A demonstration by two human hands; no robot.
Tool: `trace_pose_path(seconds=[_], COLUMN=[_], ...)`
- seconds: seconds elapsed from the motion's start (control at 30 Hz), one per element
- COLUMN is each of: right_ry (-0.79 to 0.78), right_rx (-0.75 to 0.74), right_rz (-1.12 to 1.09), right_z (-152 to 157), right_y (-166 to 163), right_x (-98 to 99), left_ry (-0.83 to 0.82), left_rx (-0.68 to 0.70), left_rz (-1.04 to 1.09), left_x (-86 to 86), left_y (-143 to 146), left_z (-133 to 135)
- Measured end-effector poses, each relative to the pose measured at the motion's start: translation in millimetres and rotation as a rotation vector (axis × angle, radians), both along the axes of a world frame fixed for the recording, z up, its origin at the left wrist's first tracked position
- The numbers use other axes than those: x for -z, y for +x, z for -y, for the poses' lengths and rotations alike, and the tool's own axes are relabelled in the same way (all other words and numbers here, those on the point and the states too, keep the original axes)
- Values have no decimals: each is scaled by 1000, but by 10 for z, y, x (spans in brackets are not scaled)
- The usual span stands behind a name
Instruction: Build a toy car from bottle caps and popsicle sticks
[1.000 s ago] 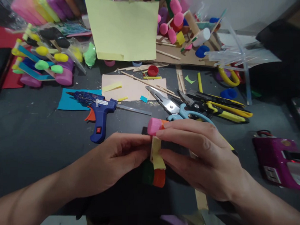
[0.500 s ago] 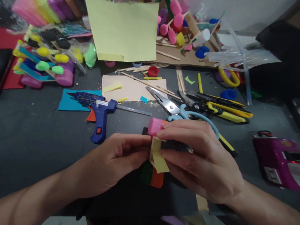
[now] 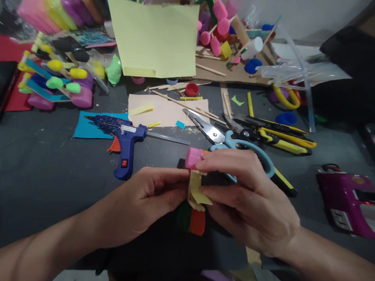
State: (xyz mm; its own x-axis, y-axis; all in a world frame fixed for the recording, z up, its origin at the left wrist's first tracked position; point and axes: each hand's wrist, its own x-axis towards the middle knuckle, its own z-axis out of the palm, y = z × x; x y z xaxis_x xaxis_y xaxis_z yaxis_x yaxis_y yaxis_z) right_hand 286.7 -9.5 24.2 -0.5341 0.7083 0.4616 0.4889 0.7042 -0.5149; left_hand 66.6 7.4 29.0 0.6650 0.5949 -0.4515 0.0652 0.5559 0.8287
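Between my two hands is a small handmade model with a pink foam cylinder [image 3: 193, 158] at its far end and an orange strip [image 3: 197, 223] beside a dark green part at its near end. My left hand [image 3: 158, 199] is closed, pinching the model's left side between thumb and fingers. A yellow paper strip [image 3: 198, 189] lies along the wooden stick frame in the middle. My right hand [image 3: 247, 195] is closed too, its fingertips on the pink cylinder and the yellow strip. Part of the model is hidden behind my fingers.
A blue hot glue gun [image 3: 126, 138] lies left on blue paper [image 3: 78, 128]. Beyond my right hand are blue-handled scissors [image 3: 216, 135] and yellow-black cutters [image 3: 276, 143]. A purple device [image 3: 346, 200] sits far right. Yellow paper [image 3: 156, 39] and a foam-wheeled model [image 3: 54, 81] stand at the back.
The yellow strip's near end has been pushed back and up, showing more of the wooden frame beneath it. My right fingers have shifted slightly; my left hand holds about the same place.
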Motion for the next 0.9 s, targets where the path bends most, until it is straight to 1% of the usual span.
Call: trace_pose_path(seconds=[0.23,0.33,0.57,0.77,0.9], right_ry=[47,74,56,121,179], right_rx=[27,33,57,41,38], right_rz=[38,55,28,15,86], right_z=[-9,-17,-10,-46,-43], right_y=[-2,-11,-71,-64,-30], right_x=[14,8,-12,-3,-9], left_ry=[-21,0,21,-54,-122], left_rx=[-36,-43,-54,-92,-95], left_rz=[21,9,-11,57,130], left_x=[19,21,3,28,72], left_y=[-1,-4,-4,-6,-15], left_z=[0,-2,1,10,35])
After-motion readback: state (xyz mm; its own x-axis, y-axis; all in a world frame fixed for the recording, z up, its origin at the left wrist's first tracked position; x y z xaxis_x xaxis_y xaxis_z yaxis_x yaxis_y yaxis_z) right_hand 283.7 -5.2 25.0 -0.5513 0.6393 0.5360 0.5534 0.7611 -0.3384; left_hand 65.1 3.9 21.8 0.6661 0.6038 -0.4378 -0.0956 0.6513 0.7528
